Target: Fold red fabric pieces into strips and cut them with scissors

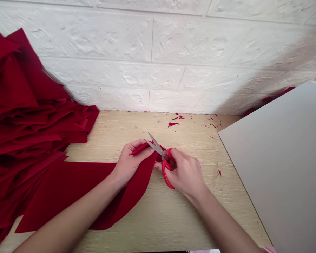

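My left hand [130, 160] pinches the folded end of a dark red fabric piece [76, 189], whose wide part lies on the table and reaches left under my forearm. In my right hand [185, 172] is a pair of scissors [168, 174] with red handles; fingers are wrapped through the loops. The scissor blades stand apart in a narrow V, pointing up and left, right at the fabric edge beside my left fingertips. Whether the cloth lies between the blades is hard to make out.
A tall heap of red fabric pieces [28, 123] fills the left side. Small red scraps [173, 124] are scattered on the wooden table [173, 218] near the white brick-patterned wall [121, 45]. At right stands a large grey-white panel [284, 151], with more red cloth [276, 96] behind it.
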